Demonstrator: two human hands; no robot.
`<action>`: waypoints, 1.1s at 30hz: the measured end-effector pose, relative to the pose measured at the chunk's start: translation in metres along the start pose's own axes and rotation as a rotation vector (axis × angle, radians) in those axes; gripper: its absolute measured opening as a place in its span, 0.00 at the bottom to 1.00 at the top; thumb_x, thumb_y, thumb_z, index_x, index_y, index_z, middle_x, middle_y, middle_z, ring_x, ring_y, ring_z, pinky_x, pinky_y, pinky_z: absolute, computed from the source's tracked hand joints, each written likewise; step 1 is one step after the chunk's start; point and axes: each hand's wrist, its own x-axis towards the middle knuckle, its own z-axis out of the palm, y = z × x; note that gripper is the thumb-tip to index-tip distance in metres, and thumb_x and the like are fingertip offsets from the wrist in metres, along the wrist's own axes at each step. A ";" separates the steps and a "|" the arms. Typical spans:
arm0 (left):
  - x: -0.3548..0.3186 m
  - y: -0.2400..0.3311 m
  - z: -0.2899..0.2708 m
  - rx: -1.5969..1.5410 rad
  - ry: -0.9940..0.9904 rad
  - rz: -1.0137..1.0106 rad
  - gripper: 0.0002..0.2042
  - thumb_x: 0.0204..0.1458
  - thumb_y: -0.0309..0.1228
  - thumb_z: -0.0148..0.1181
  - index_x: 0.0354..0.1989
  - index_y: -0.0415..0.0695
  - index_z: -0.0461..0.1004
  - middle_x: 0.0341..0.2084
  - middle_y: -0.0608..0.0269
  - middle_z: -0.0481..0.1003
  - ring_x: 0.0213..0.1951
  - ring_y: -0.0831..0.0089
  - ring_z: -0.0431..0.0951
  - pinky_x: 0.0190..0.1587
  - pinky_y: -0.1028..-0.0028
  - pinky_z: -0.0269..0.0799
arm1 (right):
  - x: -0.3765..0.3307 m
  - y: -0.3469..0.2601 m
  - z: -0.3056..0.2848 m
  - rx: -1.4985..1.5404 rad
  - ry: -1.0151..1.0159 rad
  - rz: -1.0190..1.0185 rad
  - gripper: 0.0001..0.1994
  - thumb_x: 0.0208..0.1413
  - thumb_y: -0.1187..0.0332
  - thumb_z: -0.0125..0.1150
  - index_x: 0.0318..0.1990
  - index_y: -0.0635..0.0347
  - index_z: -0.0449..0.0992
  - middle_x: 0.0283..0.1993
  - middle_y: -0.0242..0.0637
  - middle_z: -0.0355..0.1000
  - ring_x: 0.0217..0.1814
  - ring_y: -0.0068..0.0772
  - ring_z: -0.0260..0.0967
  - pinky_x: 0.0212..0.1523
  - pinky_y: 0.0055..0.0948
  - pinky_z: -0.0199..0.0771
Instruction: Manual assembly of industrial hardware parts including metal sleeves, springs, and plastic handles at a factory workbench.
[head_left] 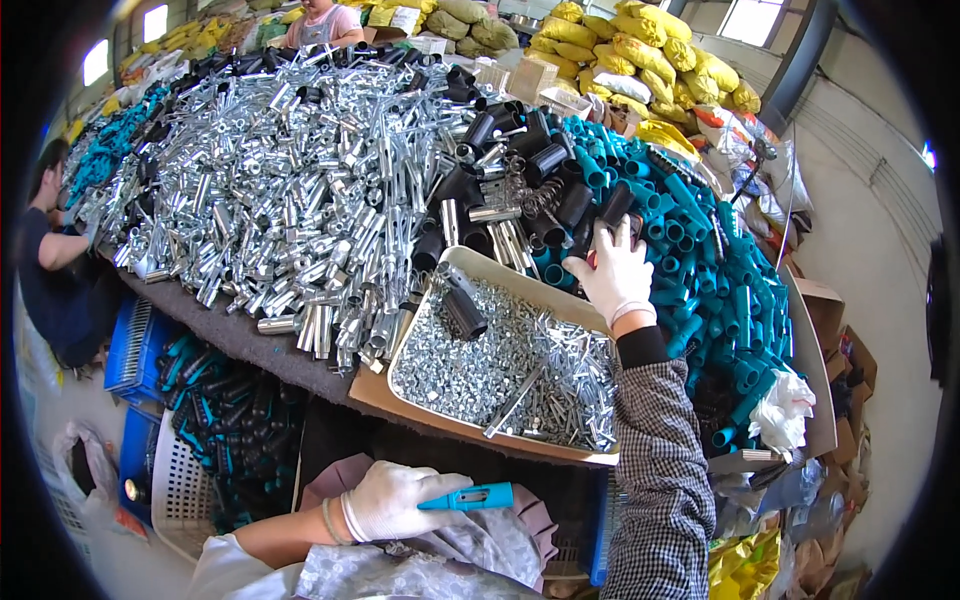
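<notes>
My left hand (392, 500), in a white glove, is closed around a teal slotted plastic tube (484, 497), held level above my lap. My gloved right hand (615, 275) reaches onto the heap, its fingers curved over something dark with bits of red showing beside thumb and fingers. The palm hides most of it. Just beyond the fingertips lies a black tube (617, 203). Teal tubes (690, 235) pile up to the right of that hand. On its near side sits a shallow tray (398, 375) of small metal pieces and pins, with a black ribbed sleeve (464, 312) on top.
Shiny metal sockets and rods (300, 190) cover the table. Below its left edge stand a white basket (185, 485) of black-and-teal handles and a blue crate (138, 345). One person (58, 250) works at left, another (325, 25) at the far side. Yellow sacks (640, 50) are stacked behind.
</notes>
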 end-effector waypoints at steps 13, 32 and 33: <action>-0.016 0.028 -0.024 0.018 0.037 0.002 0.18 0.46 0.39 0.72 0.45 0.49 0.79 0.22 0.60 0.77 0.24 0.60 0.80 0.26 0.67 0.76 | 0.008 -0.016 -0.039 -0.083 -0.122 0.069 0.44 0.46 0.33 0.63 0.69 0.43 0.65 0.72 0.52 0.58 0.73 0.65 0.48 0.65 0.69 0.48; -0.019 0.003 -0.026 0.092 0.098 -0.019 0.22 0.42 0.38 0.74 0.47 0.44 0.80 0.25 0.57 0.78 0.26 0.60 0.81 0.30 0.68 0.78 | -0.191 -0.031 -0.077 0.549 0.003 -0.368 0.20 0.46 0.69 0.69 0.49 0.58 0.77 0.59 0.51 0.70 0.62 0.58 0.63 0.62 0.49 0.62; -0.016 0.000 -0.027 0.134 0.078 -0.043 0.23 0.41 0.39 0.75 0.47 0.45 0.80 0.25 0.57 0.78 0.26 0.60 0.81 0.30 0.68 0.78 | -0.197 -0.027 -0.076 0.576 -0.001 -0.322 0.17 0.47 0.70 0.69 0.47 0.59 0.78 0.55 0.48 0.72 0.59 0.55 0.66 0.60 0.46 0.64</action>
